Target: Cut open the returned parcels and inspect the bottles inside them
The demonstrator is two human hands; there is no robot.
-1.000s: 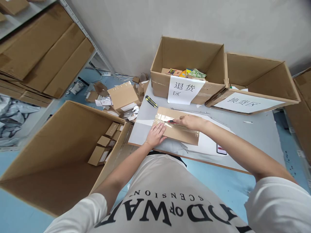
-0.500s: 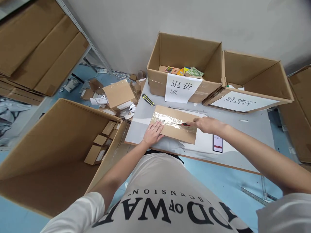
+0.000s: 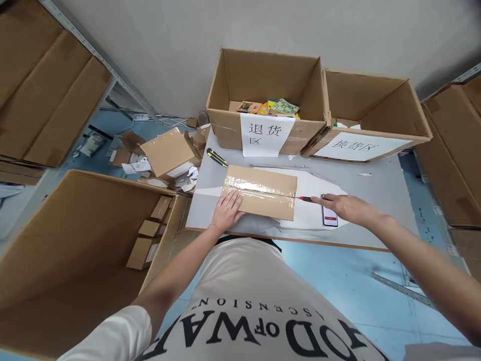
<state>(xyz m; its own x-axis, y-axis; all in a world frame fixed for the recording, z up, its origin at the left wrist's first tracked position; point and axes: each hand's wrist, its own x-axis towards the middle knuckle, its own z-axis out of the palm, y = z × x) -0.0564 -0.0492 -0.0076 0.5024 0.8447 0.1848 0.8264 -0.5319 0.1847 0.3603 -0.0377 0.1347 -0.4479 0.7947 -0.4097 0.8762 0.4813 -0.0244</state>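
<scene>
A flat cardboard box lies on the table in front of me, with shiny clear tape along its top and a dark line down the middle seam. My left hand rests flat on the box's left end, fingers stretched out. Just past the right end, my right hand is closed round a red and black utility knife, its tip pointing at the seam's end. Below that hand lies a phone, partly covered by the fingers. A second, yellow and black box cutter lies beyond the box's left corner.
Two large open cartons with paper signs, the left carton and the right carton, stand at the table's back. A big open carton at left holds small boxes. Opened boxes and paper scraps lie beyond it. Stacked cartons stand at right.
My right hand has drawn the knife rightward along the taped seam and off the box's right end. My left hand has stayed on the box. The whole view has shifted a little.
</scene>
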